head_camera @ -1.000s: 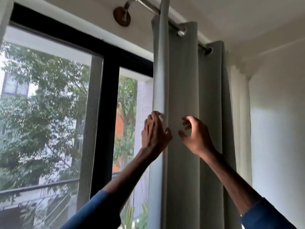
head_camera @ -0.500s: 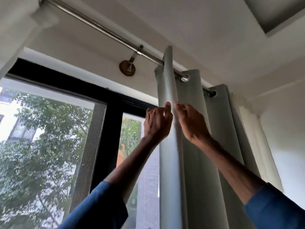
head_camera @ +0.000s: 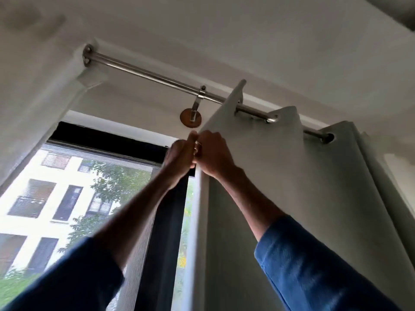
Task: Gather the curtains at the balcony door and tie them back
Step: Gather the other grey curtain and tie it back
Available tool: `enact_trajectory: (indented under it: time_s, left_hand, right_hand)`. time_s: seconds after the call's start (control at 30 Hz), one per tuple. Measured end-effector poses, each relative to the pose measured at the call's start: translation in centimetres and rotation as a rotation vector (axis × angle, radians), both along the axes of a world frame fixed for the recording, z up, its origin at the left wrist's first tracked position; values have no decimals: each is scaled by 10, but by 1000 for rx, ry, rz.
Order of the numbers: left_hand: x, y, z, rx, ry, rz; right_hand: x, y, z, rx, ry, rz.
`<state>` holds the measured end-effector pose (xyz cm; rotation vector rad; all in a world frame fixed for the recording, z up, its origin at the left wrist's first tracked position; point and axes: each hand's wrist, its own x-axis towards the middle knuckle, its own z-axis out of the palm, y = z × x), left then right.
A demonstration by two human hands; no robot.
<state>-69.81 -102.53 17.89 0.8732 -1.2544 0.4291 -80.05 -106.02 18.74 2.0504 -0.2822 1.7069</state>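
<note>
Grey curtain (head_camera: 280, 187) at three o'clock hangs on a steel rod (head_camera: 157, 78); left hand (head_camera: 179, 159) and right hand (head_camera: 213, 157), touching, both grip its leading edge.

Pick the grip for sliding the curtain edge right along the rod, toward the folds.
Left, likely. The left grip holds the curtain edge from the window side, so it can push toward the folds. The right grip lies across the fabric, in the path.
</note>
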Motion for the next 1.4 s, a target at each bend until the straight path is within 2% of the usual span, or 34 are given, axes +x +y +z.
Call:
enact_trajectory:
  time_s: [0.13,0.27,0.33,0.4,0.47,0.63,0.73,0.87,1.17,1.4]
  left_hand:
    - [-2,31,20,13,35,-18]
    - [-37,43,28,219,-37,121]
    - [-59,36,29,252,-77,295]
    - [-77,25,26,237,-110,573]
    - [-88,17,24,195,-155,731]
    - [-94,2,19,117,-165,743]
    - [-95,-8,12,98,-168,732]
    - [-102,-17,6,91,-191,696]
    - [-93,-17,-12,14,-265,742]
    - [-78,-15,-25,-136,-368,699]
  right_hand:
    - [-10,10,1,-140,123,109]
    - [-44,-12,-12,-67,229,177]
    - [-67,-27,-18,48,290,251]
    - [-93,-44,-25,176,288,286]
    - [-119,-71,-25,219,186,194]
    - [-169,-136,-35,415,-246,38]
    - [-181,-162,-40,625,-280,-1]
    - [-181,-178,-45,835,-307,111]
    - [-151,-186,-58,595,-430,76]
    - [-132,-146,-55,378,-314,-122]
